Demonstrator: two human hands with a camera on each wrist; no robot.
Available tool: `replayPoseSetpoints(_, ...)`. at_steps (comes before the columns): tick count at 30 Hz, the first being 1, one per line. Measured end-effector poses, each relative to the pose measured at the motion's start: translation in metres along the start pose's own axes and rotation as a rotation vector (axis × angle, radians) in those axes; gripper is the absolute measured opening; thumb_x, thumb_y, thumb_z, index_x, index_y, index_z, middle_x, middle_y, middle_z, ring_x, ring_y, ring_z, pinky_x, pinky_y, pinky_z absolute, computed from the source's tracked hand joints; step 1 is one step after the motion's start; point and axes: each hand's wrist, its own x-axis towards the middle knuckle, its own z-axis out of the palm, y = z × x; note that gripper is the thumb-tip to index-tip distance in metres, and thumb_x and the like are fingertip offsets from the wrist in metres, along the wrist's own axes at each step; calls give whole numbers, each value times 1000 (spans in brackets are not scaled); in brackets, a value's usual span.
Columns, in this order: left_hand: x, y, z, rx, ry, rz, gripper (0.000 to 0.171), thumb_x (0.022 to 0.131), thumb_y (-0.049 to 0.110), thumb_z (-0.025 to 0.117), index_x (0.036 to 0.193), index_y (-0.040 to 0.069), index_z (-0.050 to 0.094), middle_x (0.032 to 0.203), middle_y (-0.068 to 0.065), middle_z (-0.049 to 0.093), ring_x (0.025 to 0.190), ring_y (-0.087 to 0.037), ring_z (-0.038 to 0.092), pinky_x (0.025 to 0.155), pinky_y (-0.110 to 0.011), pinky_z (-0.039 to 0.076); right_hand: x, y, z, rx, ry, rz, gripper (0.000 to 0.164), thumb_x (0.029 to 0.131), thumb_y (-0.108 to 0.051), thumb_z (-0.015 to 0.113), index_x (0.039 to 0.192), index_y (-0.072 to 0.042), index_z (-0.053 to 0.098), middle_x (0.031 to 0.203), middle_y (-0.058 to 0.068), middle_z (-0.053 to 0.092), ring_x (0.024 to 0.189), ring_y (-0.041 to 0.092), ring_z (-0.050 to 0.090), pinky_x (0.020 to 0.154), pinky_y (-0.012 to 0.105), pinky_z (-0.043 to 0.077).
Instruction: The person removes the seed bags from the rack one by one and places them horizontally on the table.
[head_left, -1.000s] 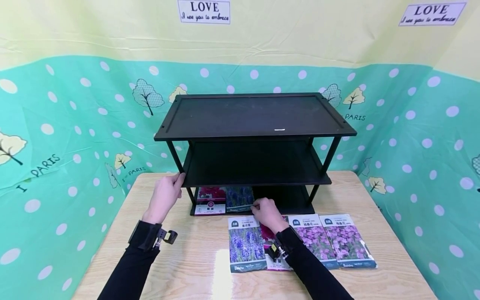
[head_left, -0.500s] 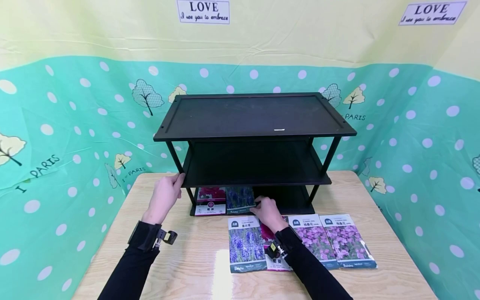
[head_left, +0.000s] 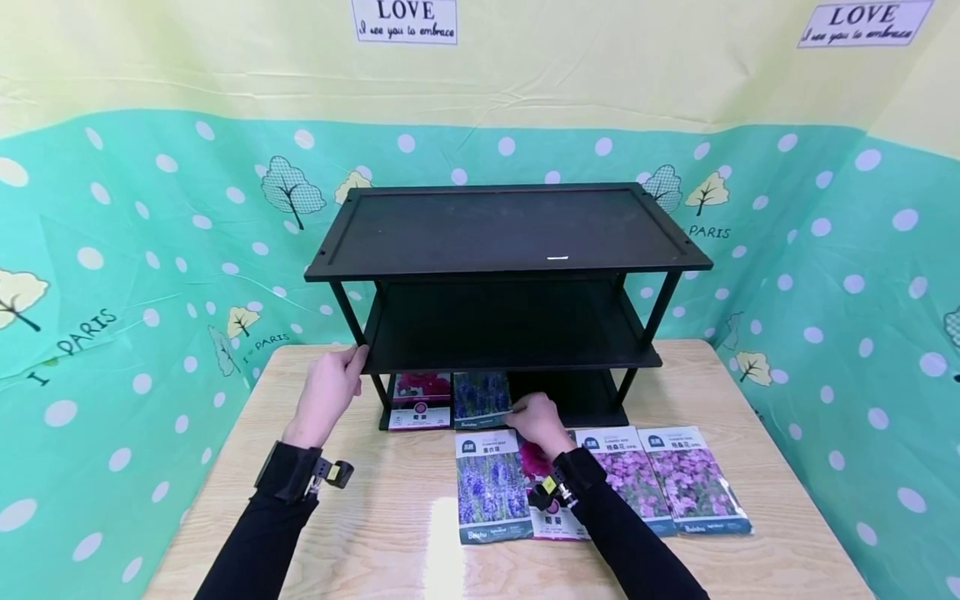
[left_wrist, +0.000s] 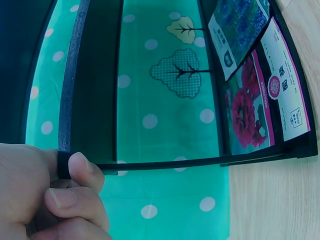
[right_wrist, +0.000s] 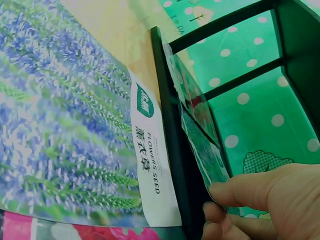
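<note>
A black three-tier rack (head_left: pixel 517 233) stands on the table. My left hand (head_left: pixel 330 392) grips the left front corner of its middle shelf, thumb and curled fingers around the edge in the left wrist view. On the bottom shelf lie two seed packets side by side: a hollyhock packet (head_left: pixel 422 404) with red flowers at the left, and a purple-blue lavender packet (head_left: pixel 480 396) to its right. My right hand (head_left: pixel 538 423) pinches the lavender packet by its right front corner. In the right wrist view, thumb (right_wrist: pixel 240 192) and fingers meet at that packet's edge.
In front of the rack lies a row of packets: another lavender packet (head_left: pixel 493 487), a red-flowered packet (head_left: pixel 558 525) partly under my right wrist, and two pink-flowered packets (head_left: pixel 637 483) at the right. A polka-dot cloth (head_left: pixel 150 250) hangs behind and beside the table.
The lavender packet on the bottom shelf has shifted slightly right and toward the front, with my right hand's fingers at its corner. My left hand keeps its grip on the shelf.
</note>
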Motion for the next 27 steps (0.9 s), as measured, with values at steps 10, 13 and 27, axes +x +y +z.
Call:
replayPoseSetpoints(10,0,0,0,-8,7,15,42,113,32,41,99,7,71,58,-3,55,45,-18,43,41,-30,31,-2,4,-2,41,-37,49,8,88,-11,75,89,-5,80,74,4,76,64,14,66,57,27,48)
replayPoseSetpoints(13,0,0,0,-8,10,17,41,112,31,42,96,7,70,57,-4,55,45,-19,44,41,-30,32,-4,4,-3,67,-52,55,9,89,-10,74,88,-5,81,72,4,75,59,14,64,51,27,45)
replayPoseSetpoints(27,0,0,-1,-2,2,3,42,112,33,41,101,6,72,58,-4,55,45,-19,43,41,-31,31,-15,-1,-11,240,-82,19,15,96,-5,67,99,1,80,77,16,76,61,19,65,45,24,33)
